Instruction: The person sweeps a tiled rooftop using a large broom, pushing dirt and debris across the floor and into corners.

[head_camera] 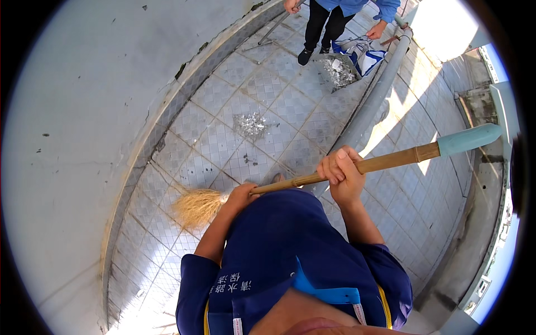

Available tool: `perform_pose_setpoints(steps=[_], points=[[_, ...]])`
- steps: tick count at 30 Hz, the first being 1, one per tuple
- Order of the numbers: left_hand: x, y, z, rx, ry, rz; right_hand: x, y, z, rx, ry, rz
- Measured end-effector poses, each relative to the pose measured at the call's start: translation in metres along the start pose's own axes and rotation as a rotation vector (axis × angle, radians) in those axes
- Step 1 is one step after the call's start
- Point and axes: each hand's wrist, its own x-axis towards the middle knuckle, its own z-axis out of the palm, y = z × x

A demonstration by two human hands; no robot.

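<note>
A straw broom with a bamboo handle [389,162] lies crosswise before my body, its straw head [197,206] at the left. My left hand [242,196] grips the handle just above the bristles. Farther up the handle, my right hand [344,173] is closed around it. The bristles are beside my left forearm. A small pile of pale debris [252,124] lies on the tiled floor [268,92] ahead of me, with dark crumbs [251,159] between it and my feet.
A person in a blue shirt [343,5] stands ahead, holding a thin rod [274,29] and a blue-and-white sack [364,52]. More debris [338,73] is heaped at the sack's mouth. A thick grey pipe [377,96] runs along the right; a pale wall [83,125] rises at left.
</note>
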Motion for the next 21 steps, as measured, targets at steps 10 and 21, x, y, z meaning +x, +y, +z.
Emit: perform_pose_setpoints(steps=[10,21], points=[[-0.0025,-0.0061,0.0031,0.037,0.02,-0.018,-0.0036,0.0003,0.0006,0.014,0.007,0.011],[-0.0036,-0.0055,0.0012,0.012,-0.032,-0.059,-0.0061,-0.0012,0.0071,0.0,0.021,0.003]])
